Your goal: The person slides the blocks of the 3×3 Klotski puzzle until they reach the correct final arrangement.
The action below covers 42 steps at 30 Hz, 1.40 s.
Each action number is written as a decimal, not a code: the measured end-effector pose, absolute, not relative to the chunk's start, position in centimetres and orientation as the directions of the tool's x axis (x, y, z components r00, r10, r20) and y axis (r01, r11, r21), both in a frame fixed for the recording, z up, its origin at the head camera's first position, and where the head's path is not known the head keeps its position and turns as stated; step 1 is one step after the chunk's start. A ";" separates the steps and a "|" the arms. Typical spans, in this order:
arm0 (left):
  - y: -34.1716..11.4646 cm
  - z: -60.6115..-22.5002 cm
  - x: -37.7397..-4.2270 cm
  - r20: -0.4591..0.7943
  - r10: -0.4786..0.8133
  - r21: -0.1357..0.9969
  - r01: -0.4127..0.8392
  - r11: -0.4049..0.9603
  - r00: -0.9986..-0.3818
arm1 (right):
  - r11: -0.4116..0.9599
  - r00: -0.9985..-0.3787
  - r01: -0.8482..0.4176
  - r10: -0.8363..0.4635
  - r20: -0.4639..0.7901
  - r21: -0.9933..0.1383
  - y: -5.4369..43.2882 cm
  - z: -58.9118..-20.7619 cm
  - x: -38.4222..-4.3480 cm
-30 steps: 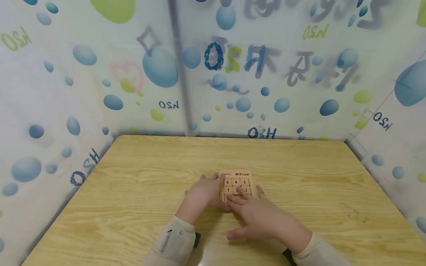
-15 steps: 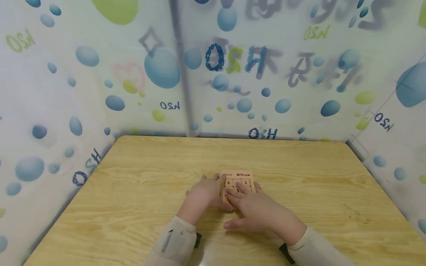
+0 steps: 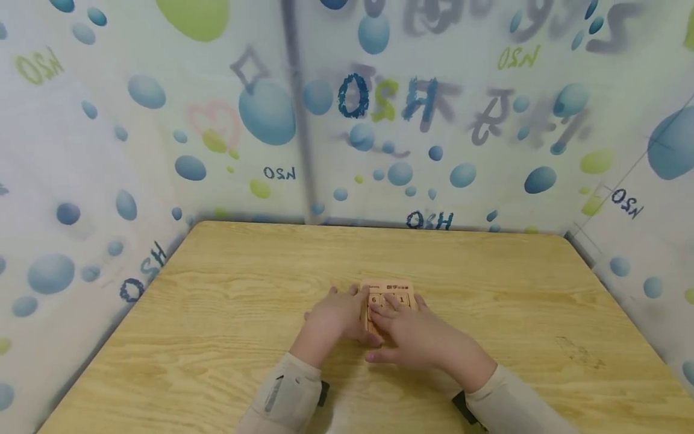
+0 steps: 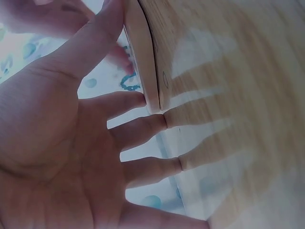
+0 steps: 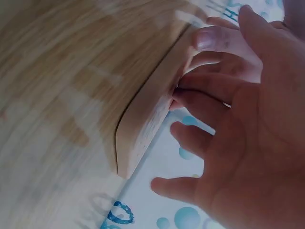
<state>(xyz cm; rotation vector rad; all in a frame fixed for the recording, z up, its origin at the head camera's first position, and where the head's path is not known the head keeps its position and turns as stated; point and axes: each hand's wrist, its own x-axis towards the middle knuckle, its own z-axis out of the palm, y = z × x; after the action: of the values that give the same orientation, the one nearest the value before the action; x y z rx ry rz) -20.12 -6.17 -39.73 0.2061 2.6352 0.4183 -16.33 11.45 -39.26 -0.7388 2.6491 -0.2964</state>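
Note:
A wooden number sliding puzzle (image 3: 387, 286) lies flat on the table, its 6 and 1 tiles visible. Beside its left edge, my left hand (image 3: 337, 316) spreads fairly straight fingers. In the left wrist view, the thumb and index finger touch the board (image 4: 144, 57), while other fingertips rest on the tabletop. My right hand (image 3: 425, 340) lies over the tiles with extended fingers, hiding the middle and lower ones. From the right wrist, that hand (image 5: 243, 129) reaches to the board's face (image 5: 147, 114); exact fingertip contact is partly hidden.
The pale wood-grain table (image 3: 260, 259) spreads around the puzzle. Behind it and at both sides stand white walls (image 3: 336, 163) with blue and green droplets and mirrored H2O lettering.
My right hand has shifted forward and slightly left over the puzzle, covering tiles that showed earlier, such as the 7 and 2. The left hand stays at the left edge.

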 end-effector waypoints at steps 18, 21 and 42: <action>-5.5 -39.7 -20.4 -0.412 0.225 0.266 0.120 0.956 -0.883 | 0.809 -0.773 -0.500 -0.578 -0.263 -0.309 11.8 -39.0 -16.8; -5.6 -39.6 -20.4 -0.416 0.218 0.258 0.115 0.959 -0.883 | 0.823 -0.787 -0.504 -0.562 -0.252 -0.261 11.9 -39.3 -17.4; -6.3 -39.5 -20.2 -0.404 0.238 0.255 0.141 0.956 -0.883 | 0.876 -0.813 -0.421 -0.480 -0.329 -0.238 10.9 -39.7 -18.3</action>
<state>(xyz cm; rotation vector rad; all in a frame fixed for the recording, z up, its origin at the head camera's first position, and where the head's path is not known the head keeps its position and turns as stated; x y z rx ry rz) -20.22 -6.28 -39.46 0.2721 2.6660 0.3038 -18.31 10.92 -39.71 -0.6658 2.6632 -0.2165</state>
